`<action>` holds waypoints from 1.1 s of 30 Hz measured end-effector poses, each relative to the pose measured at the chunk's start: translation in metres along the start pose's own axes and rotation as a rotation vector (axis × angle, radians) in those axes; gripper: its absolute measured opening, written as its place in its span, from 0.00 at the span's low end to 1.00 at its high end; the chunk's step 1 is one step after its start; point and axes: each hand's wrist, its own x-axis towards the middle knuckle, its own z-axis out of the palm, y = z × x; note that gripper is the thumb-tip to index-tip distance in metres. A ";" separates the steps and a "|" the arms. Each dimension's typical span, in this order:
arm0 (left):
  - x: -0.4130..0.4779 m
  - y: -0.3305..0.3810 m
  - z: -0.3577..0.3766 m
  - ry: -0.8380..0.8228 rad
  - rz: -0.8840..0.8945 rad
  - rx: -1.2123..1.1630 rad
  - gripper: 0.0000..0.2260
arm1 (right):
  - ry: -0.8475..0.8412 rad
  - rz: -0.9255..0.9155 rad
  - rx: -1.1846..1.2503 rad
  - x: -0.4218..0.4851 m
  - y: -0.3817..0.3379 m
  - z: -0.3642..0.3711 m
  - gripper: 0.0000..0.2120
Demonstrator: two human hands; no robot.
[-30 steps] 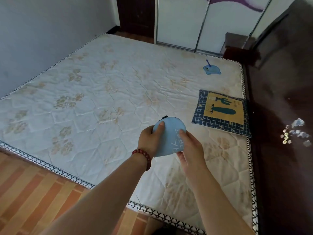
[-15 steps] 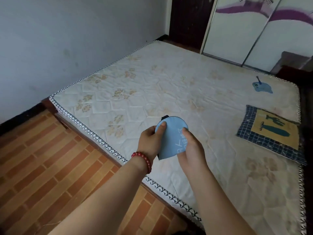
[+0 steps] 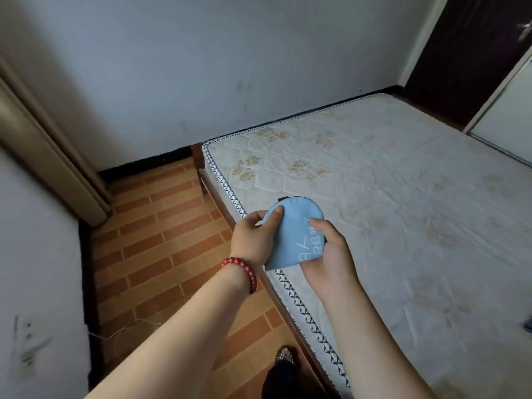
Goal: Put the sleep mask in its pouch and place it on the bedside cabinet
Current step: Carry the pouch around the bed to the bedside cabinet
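I hold a light-blue sleep mask [image 3: 290, 234], folded into a half-round shape with white writing on it, above the mattress's near edge. A bit of dark strap shows at its top. My left hand [image 3: 253, 237], with a red bead bracelet on the wrist, pinches its left side, thumb on top. My right hand [image 3: 328, 254] grips its right lower side. Neither the pouch nor the bedside cabinet is in view.
The bare quilted mattress [image 3: 403, 197] fills the right half on a dark wooden frame. Orange brick-pattern floor [image 3: 161, 240] lies to the left, bounded by a grey wall and a beige door frame [image 3: 49, 156]. My foot [image 3: 285, 358] stands by the bed. A dark door [image 3: 460, 53] is at the far right.
The view has swung left: the cushion and the blue item on the bed have left the frame, and floor and wall came in. Both hands keep the same hold on the mask.
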 end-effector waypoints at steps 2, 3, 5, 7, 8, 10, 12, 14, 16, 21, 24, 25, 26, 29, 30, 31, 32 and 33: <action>0.014 0.002 -0.017 0.049 -0.002 -0.005 0.11 | -0.046 0.041 -0.022 0.014 0.005 0.020 0.11; 0.022 0.004 -0.025 0.071 -0.007 -0.007 0.12 | -0.059 0.063 -0.045 0.022 0.006 0.031 0.11; 0.040 0.009 -0.039 0.115 -0.022 -0.005 0.12 | -0.078 0.115 -0.087 0.039 0.009 0.054 0.13; 0.062 0.018 -0.050 0.158 -0.022 0.015 0.13 | -0.089 0.152 -0.116 0.060 0.011 0.074 0.15; 0.076 0.023 -0.055 0.181 -0.012 0.030 0.13 | -0.099 0.163 -0.129 0.073 0.011 0.085 0.15; 0.102 0.034 -0.063 0.213 -0.004 0.052 0.12 | -0.118 0.182 -0.149 0.099 0.010 0.105 0.16; 0.128 0.048 -0.069 0.235 -0.011 0.031 0.12 | -0.143 0.199 -0.169 0.127 0.004 0.126 0.16; 0.153 0.061 -0.072 0.253 -0.032 0.000 0.13 | -0.164 0.215 -0.165 0.154 -0.001 0.147 0.16; 0.172 0.072 -0.075 0.251 -0.062 -0.080 0.13 | -0.189 0.236 -0.146 0.176 -0.005 0.164 0.16; 0.204 0.089 -0.087 0.151 -0.133 -0.405 0.12 | -0.279 0.299 -0.095 0.214 -0.011 0.192 0.18; 0.222 0.094 -0.099 0.035 -0.123 -0.540 0.12 | -0.322 0.335 -0.056 0.233 -0.009 0.206 0.18; 0.228 0.095 -0.103 0.010 -0.109 -0.575 0.13 | -0.336 0.340 -0.045 0.239 -0.008 0.212 0.18; 0.234 0.097 -0.108 -0.002 -0.091 -0.602 0.13 | -0.342 0.338 -0.039 0.245 -0.005 0.219 0.17; 0.257 0.101 -0.123 0.045 -0.047 -0.667 0.13 | -0.356 0.339 -0.048 0.264 0.004 0.244 0.16; 0.266 0.103 -0.130 0.088 -0.037 -0.682 0.13 | -0.358 0.342 -0.049 0.270 0.009 0.254 0.16; 0.277 0.105 -0.138 0.130 -0.024 -0.693 0.13 | -0.357 0.345 -0.047 0.277 0.014 0.266 0.16; 0.287 0.107 -0.146 0.163 -0.009 -0.696 0.12 | -0.359 0.345 -0.043 0.284 0.019 0.277 0.16; 0.297 0.110 -0.155 0.191 0.004 -0.695 0.12 | -0.365 0.344 -0.040 0.291 0.024 0.289 0.16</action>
